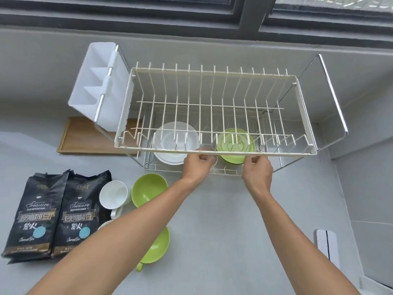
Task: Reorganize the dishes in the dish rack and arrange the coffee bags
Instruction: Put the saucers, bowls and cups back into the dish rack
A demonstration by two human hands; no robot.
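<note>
A cream two-tier wire dish rack point(306, 116) stands on the grey counter. Its upper tier holds no dishes. On the lower tier sit a white bowl point(170, 159) and a green bowl point(234, 160), seen through the wires. My left hand point(197, 167) and my right hand point(258, 171) both reach to the front rail of the upper tier, fingers curled at its edge. Two black coffee bags point(34, 218) point(78, 218) lie side by side at the left. A white cup point(113, 196), a green bowl point(147, 189) and a green cup point(157, 248) stand on the counter.
A white cutlery holder point(95, 86) hangs on the rack's left end. A wooden tray point(85, 139) lies behind it. A window ledge runs along the back wall, and a white device point(326, 245) sits at the right near the counter edge.
</note>
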